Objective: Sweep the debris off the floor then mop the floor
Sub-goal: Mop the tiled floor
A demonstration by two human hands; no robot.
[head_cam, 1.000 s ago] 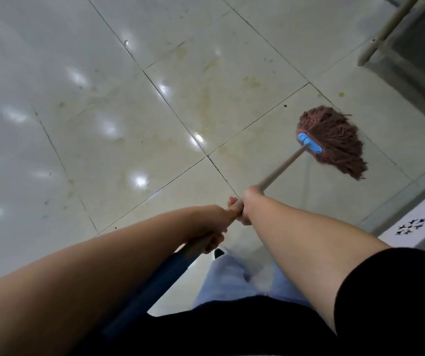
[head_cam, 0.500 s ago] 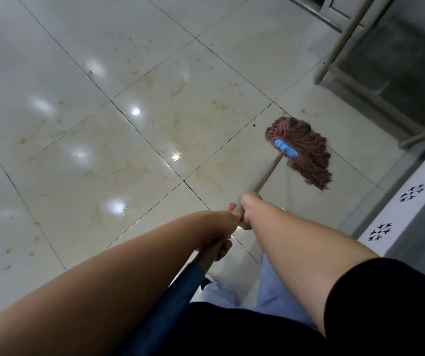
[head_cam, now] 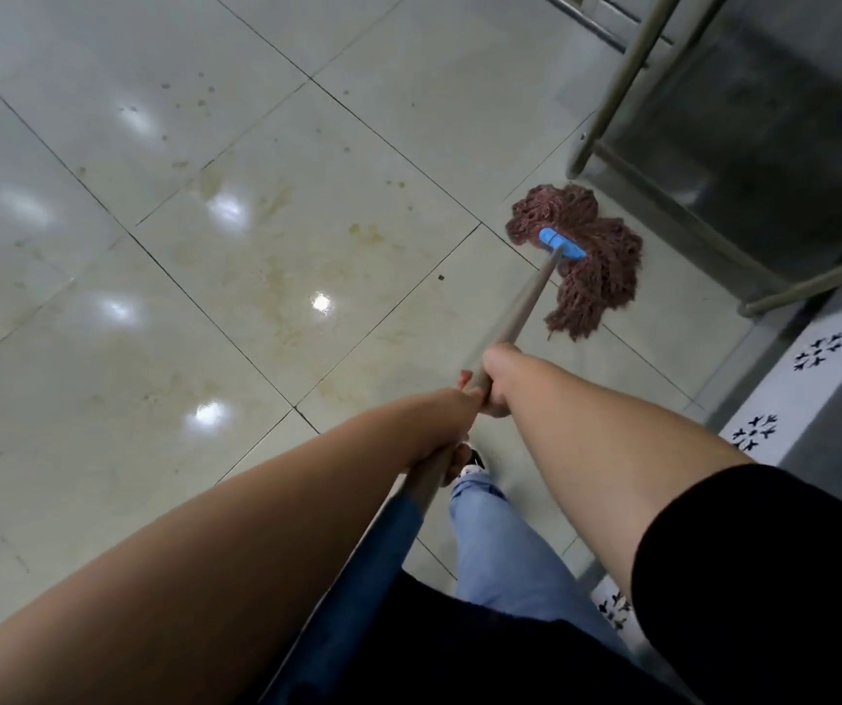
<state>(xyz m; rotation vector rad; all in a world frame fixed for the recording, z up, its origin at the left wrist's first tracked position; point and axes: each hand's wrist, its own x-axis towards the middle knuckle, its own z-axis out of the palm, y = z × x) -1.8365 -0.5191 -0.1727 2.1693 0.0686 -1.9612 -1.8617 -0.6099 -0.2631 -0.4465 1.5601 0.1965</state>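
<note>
A mop with a reddish-brown string head (head_cam: 589,262) and a blue clamp (head_cam: 561,244) rests flat on the pale tiled floor (head_cam: 256,246), right beside a metal leg. Its wooden handle (head_cam: 526,307) runs back toward me and turns blue near my body. My right hand (head_cam: 498,381) grips the handle higher up. My left hand (head_cam: 452,424) grips it just behind, its fingers mostly hidden under the wrist. Yellowish stains and small dark specks mark the tiles left of the mop head.
A metal frame with slanted legs (head_cam: 612,89) and a low rail stands at the upper right, over a dark floor area. A white surface with black star patterns (head_cam: 810,358) lies along the right edge. My leg in light jeans (head_cam: 500,541) is below the hands.
The mop head has slid farther from me toward the metal frame and spread flat on the floor. My view has shifted, showing more of the frame. Both hands keep their grip.
</note>
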